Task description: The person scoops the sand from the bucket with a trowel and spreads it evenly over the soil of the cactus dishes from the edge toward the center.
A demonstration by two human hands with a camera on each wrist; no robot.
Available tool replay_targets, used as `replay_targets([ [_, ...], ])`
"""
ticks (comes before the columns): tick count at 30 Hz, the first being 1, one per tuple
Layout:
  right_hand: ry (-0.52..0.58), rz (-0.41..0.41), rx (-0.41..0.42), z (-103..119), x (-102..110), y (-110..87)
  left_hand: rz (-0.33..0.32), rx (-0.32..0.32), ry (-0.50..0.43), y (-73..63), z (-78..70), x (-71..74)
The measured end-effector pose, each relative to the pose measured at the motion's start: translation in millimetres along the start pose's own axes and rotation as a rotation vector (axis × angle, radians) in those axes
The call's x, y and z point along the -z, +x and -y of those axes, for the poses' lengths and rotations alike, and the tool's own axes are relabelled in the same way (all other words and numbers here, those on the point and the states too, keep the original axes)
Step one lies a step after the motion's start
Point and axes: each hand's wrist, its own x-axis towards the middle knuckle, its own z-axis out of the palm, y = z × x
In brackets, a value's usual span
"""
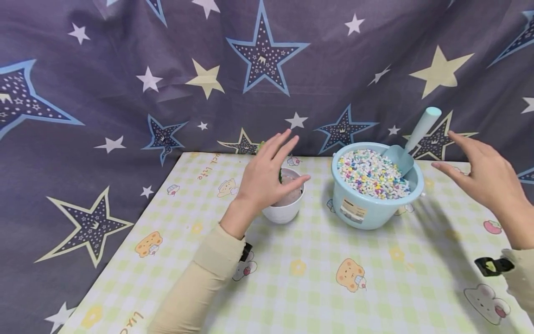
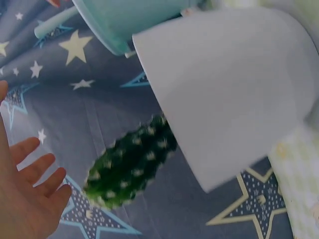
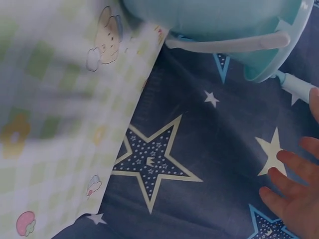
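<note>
My left hand (image 1: 267, 176) hovers by a white pot (image 1: 283, 214), fingers spread and apart from it, partly covering it in the head view. A green spiny cactus (image 2: 130, 167) stands in that pot; the left wrist view shows it whole beyond the rim. Greyish-brown fill (image 1: 289, 197) shows inside the pot. To the right stands a light blue bucket (image 1: 369, 214) of small multicoloured pebbles (image 1: 371, 171). A blue scoop (image 1: 423, 127) leans in it, handle up. My right hand (image 1: 492, 178) is held in the air right of the bucket, thumb and fingers apart, holding nothing.
A green-and-white checked tablecloth (image 1: 300, 297) with cartoon prints covers the table. Behind it hangs a dark curtain (image 1: 175, 60) with stars. The bucket's pale handle (image 3: 229, 44) hangs along its side. The table's left edge runs diagonally beside the curtain.
</note>
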Motion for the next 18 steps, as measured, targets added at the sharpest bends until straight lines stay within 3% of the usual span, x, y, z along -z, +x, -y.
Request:
replay_targets([
  [8,0.064,-0.033,-0.032,16.2,-1.2,7.1,0.083,0.045,-0.073,7.2,-20.0,-18.0],
  [18,0.237,-0.165,-0.012,40.5,-3.7,13.5,0.202,0.122,-0.176,14.7,-41.0,-44.1],
])
